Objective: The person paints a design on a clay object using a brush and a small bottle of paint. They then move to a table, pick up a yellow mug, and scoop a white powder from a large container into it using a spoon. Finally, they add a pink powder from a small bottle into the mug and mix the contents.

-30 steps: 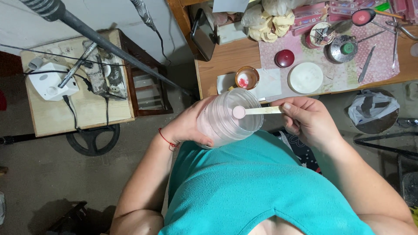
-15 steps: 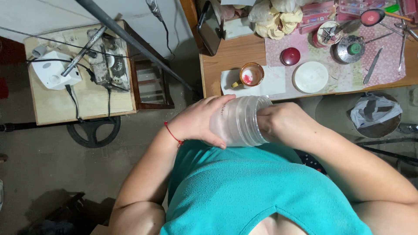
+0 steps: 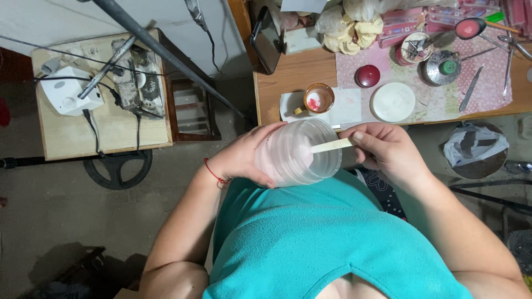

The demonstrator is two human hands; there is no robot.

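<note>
My left hand grips a clear plastic jar that is tilted on its side, its mouth toward the right, with pale pink paste inside. My right hand pinches a flat wooden stick whose far end reaches into the jar's mouth. Both hands are in front of my chest, just below the edge of a wooden desk. A red string is tied round my left wrist.
The desk carries a small cup with red contents, a white round lid, a dark red dome lid, metal tools and a phone. On the left is a low wooden table with a white device. A bag-lined bin sits at the right.
The jar has turned, and its mouth now faces right. The stick, hidden half a second ago, shows again, entering the jar. My hands sit slightly lower and closer to the desk.
</note>
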